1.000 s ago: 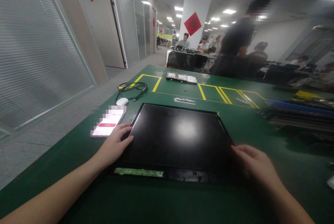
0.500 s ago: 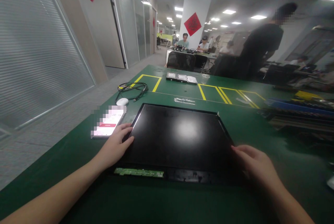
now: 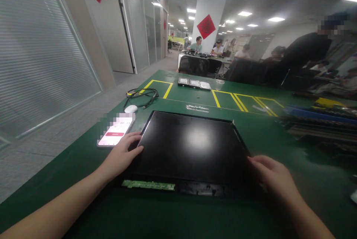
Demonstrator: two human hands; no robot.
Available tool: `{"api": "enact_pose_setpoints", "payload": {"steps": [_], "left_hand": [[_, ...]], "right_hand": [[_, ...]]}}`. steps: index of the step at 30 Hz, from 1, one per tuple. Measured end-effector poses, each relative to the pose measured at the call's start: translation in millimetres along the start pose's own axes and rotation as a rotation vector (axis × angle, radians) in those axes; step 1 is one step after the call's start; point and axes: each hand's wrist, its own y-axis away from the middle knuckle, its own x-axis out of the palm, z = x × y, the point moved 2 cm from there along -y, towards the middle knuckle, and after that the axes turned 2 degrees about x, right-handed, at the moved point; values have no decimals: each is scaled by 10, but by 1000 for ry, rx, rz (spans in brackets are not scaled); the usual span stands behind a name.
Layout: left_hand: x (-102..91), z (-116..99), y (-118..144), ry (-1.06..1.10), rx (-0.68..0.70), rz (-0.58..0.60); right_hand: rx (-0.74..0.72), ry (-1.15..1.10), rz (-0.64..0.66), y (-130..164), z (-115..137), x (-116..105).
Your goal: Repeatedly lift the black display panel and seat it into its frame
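A black display panel (image 3: 178, 149) lies face up on the green table before me, a bright light reflected on its surface. Along its near edge runs a narrow green circuit board (image 3: 149, 185), beside a bare black strip. My left hand (image 3: 124, 155) grips the panel's left side, thumb over the edge and fingers along the outside. At the right side, my right hand (image 3: 272, 172) pinches the edge between thumb and fingers; its lower fingers are dark and hard to make out.
A lit phone (image 3: 115, 131) and a white mouse-shaped object (image 3: 131, 109) lie left of the panel, near a coiled black cable (image 3: 142, 96). Beyond are several hard drives (image 3: 194, 83) and yellow tape outlines. Dark stacked parts (image 3: 320, 120) sit at right. People are in the background.
Both my hands and the panel stay where they were. In the background at right, a person in dark clothes has moved right and leaned over.
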Motion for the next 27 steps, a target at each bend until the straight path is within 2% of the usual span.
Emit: {"api": "enact_pose_setpoints", "payload": {"steps": [6, 13, 19, 25, 27], "left_hand": [[8, -17, -2, 44, -21, -9], [-8, -44, 12, 145, -88, -28], [-24, -150, 69, 259, -171, -39], [-4, -246, 126, 624, -332, 17], [1, -244, 134, 671, -359, 36]], "right_hand": [[47, 2, 17, -29, -36, 5], [30, 18, 4, 21, 18, 11], [-30, 40, 18, -34, -38, -2], [-84, 90, -18, 6, 2, -6], [-82, 101, -19, 12, 3, 0]]}}
